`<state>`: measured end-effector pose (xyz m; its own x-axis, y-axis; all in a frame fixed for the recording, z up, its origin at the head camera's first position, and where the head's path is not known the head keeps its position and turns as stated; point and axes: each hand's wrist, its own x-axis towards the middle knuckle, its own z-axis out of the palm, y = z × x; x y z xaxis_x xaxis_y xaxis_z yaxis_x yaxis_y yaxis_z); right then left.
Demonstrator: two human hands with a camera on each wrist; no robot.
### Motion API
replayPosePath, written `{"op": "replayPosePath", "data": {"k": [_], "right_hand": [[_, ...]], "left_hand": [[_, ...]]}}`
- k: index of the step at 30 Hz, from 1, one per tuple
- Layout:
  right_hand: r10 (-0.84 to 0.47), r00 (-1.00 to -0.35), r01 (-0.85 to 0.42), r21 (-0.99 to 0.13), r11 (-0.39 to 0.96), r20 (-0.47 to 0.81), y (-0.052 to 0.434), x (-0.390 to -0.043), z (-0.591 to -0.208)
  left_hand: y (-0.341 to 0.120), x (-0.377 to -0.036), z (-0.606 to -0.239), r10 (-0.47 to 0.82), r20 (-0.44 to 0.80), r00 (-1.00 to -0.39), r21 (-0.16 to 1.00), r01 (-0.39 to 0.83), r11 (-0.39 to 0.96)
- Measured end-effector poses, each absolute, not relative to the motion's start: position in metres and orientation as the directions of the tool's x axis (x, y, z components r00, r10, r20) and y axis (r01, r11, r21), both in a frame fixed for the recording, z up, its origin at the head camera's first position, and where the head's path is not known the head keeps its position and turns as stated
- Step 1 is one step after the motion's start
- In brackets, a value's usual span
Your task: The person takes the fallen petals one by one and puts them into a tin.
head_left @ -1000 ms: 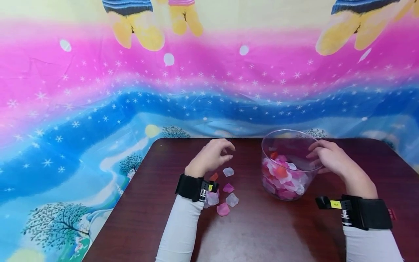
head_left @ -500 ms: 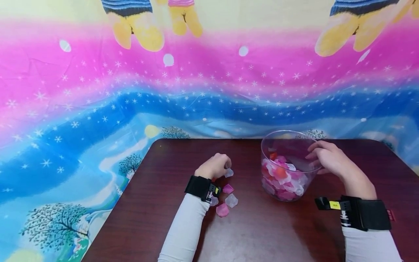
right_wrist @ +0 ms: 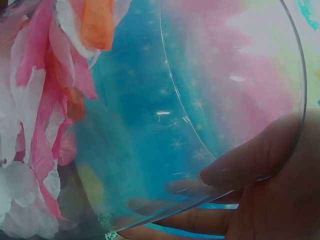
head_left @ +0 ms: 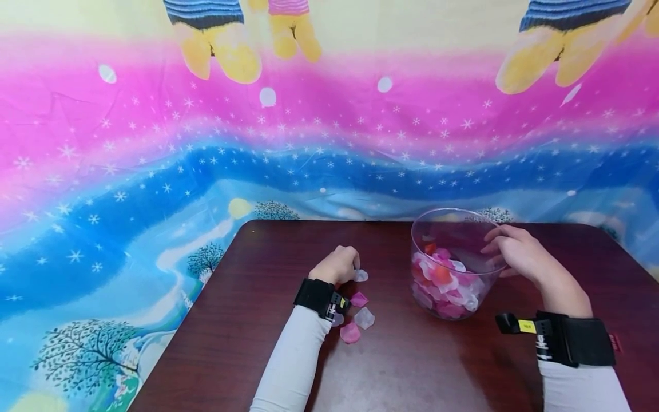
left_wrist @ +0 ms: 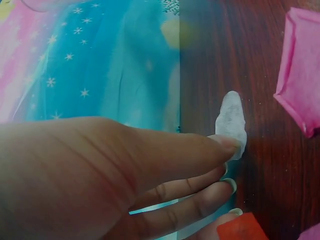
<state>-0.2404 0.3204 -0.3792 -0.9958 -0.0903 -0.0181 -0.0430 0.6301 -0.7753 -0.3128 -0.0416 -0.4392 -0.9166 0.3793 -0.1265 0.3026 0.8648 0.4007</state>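
The left hand rests on the dark wood table with its fingers curled down, and its fingertips pinch a white petal lying flat on the wood; whether the petal is lifted at all cannot be told. Just beside that hand's wrist lie more loose petals: a magenta one, a pale white one, a pink one and a red one under the fingers. Off to the right of them, well apart from the left hand, stands a clear bowl tilted toward the left hand, with a heap of pink, white and orange petals inside. The right hand grips the bowl's rim on its right side, thumb inside the wall and fingers outside. Both wrists wear black straps; the right strap carries a small yellow label and white lettering, both too small to read. Behind the table hangs a printed cloth in pink and blue with white stars and trees; no writing shows on it.
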Motion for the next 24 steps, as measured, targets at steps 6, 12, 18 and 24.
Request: {"op": "replayPosePath", "data": {"k": [6, 12, 18, 24], "right_hand": [[-0.092, -0.996, -0.043, -0.778, 0.627, -0.019, 0.321, -0.24, -0.38], [-0.091, -0.996, -0.039, -0.779, 0.626, -0.023, 0.321, -0.24, -0.381], [-0.092, -0.996, -0.045, -0.777, 0.628, -0.017, 0.321, -0.241, -0.38], [-0.089, -0.996, -0.046, -0.777, 0.627, -0.012, 0.321, -0.24, -0.38]], "left_hand": [[-0.042, -0.314, -0.44, 0.375, -0.141, -0.916, 0.404, 0.293, 0.867], [-0.045, -0.312, -0.434, 0.374, -0.15, -0.915, 0.406, 0.288, 0.867], [-0.055, -0.311, -0.416, 0.45, 0.0, -0.893, 0.421, 0.408, 0.81], [-0.057, -0.294, -0.387, 0.482, 0.19, -0.855, 0.368, 0.518, 0.772]]}}
